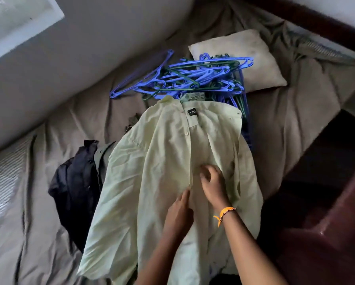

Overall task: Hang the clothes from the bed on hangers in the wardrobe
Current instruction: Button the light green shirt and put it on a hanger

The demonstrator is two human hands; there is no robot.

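Note:
A pale green button shirt (152, 171) lies spread face-up on the bed, collar toward the far side with a black label showing. My left hand (179, 214) lies on the shirt's front placket, its fingers curled at the fabric edge. My right hand (212, 182), with an orange wristband, rests just right of it, fingers bent over the other front panel; whether either pinches the cloth is unclear. A heap of blue and green plastic hangers (195, 77) lies beyond the collar. A dark navy garment (75, 186) sits crumpled to the left, partly under the shirt.
The bed has a rumpled grey-brown sheet (285, 124). A beige pillow (240, 58) lies behind the hangers. A grey wall (69, 58) runs along the far left. Dark reddish floor or furniture (327, 233) shows at the lower right, past the bed edge.

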